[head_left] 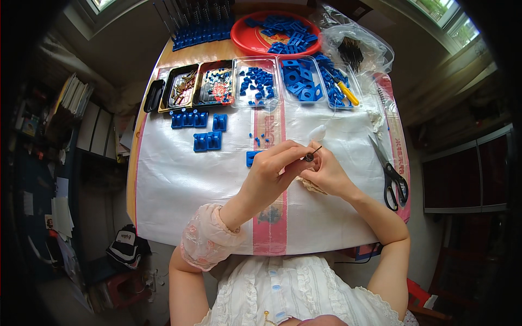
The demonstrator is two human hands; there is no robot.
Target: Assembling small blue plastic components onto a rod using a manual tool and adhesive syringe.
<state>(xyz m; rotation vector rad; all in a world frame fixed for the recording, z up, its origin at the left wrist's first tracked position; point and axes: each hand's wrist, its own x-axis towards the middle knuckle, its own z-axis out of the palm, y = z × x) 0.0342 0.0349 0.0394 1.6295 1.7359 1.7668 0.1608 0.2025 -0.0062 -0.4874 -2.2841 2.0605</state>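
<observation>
My left hand (274,163) and my right hand (330,173) meet over the middle of the table. Between their fingertips is a small dark round part (309,157) with a thin dark rod sticking out. My left fingers pinch it; my right fingers are closed right beside it, and what they grip is mostly hidden. A white translucent object (317,133) shows just beyond my right hand. Under the hands lies a crumpled beige cloth (312,186). Partly covered by my left hand is a blue plastic part (252,158), with several tiny blue pieces (259,139) behind it.
Assembled blue blocks (207,142) stand at left. Behind are trays of brass-coloured pins (184,87), small mixed parts (216,84) and blue pieces (255,84). A yellow-handled tool (348,94) rests on the right tray. A red basin (236,39) stands at the back; black-handled scissors (392,176) lie right.
</observation>
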